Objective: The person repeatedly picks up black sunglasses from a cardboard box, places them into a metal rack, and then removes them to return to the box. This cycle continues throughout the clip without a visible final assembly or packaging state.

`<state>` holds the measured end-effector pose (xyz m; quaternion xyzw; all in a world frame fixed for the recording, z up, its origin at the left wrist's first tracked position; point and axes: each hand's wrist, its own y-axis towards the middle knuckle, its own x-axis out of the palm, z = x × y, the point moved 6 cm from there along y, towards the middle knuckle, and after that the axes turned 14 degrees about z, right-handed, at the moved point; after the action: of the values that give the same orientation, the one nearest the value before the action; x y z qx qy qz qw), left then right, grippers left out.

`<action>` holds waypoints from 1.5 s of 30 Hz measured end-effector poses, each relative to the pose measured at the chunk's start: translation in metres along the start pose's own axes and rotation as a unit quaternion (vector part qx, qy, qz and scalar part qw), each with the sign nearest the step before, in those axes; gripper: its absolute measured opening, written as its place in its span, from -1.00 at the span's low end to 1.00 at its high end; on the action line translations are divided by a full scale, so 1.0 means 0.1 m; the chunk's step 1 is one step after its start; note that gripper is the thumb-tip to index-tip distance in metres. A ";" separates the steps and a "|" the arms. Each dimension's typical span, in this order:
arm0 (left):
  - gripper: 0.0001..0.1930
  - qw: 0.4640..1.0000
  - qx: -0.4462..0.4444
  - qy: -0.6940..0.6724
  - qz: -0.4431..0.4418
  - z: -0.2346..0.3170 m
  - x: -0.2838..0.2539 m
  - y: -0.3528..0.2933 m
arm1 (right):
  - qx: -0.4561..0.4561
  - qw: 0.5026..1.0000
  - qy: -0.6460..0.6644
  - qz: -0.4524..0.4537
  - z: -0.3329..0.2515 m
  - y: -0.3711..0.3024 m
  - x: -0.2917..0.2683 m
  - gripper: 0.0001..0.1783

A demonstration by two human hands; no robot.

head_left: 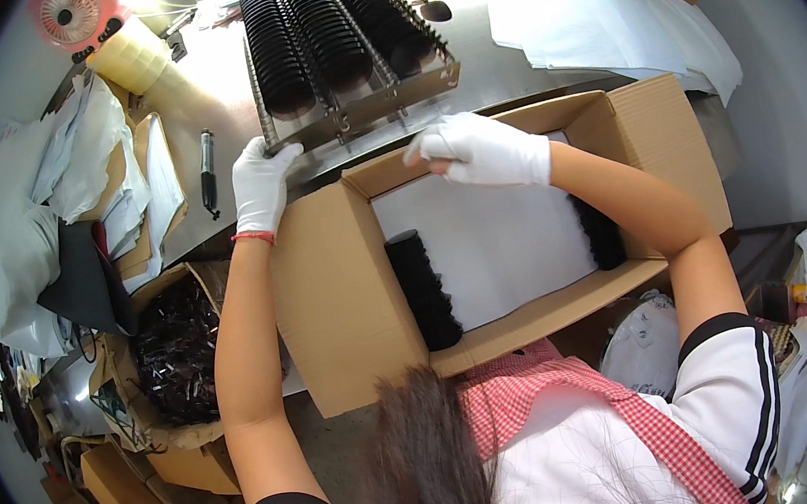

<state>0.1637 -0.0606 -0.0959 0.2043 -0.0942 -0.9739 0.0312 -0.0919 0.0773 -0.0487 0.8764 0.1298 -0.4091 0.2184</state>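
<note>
On the metal table stands a metal rack [400, 101] with three rows of dark round lenses [309, 37]. My left hand [262, 187], in a white glove, grips the rack's near left corner between thumb and fingers. My right hand [487, 149], gloved too with a fingertip bare, is above the far rim of an open cardboard box [328, 291]. Its fingers are bent together, and whatever they may hold is too small to make out. Inside the box lies a white sheet [493, 241], with a black bumpy-edged row [423, 290] at the left and another [600, 233] at the right.
A marker pen [208, 173] and a loose dark lens [435, 10] lie on the table. White paper sheets [598, 27] are at the back right. Stacked papers and envelopes [128, 185] stand left. Below them, a carton holds dark shiny pieces [177, 350]. A pink fan [72, 16] is far left.
</note>
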 end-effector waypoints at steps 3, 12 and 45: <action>-0.79 0.998 -0.009 -0.060 0.002 0.31 -0.12 0.16 | -0.022 0.997 -0.027 0.070 0.15 0.40 0.18 -0.70; -0.69 1.000 0.006 0.013 0.014 0.66 -0.18 0.30 | -0.101 0.956 -0.266 0.074 0.32 1.08 0.55 -0.61; -0.64 0.867 0.441 0.231 0.030 1.00 0.50 -0.83 | 0.374 0.782 -0.269 -0.420 1.25 -1.25 -0.38 -0.59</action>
<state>0.0755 0.0331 -0.0423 0.4135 -0.5100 -0.7542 -0.0122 -0.2493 0.1233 -0.1252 0.6023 0.2581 -0.6960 -0.2936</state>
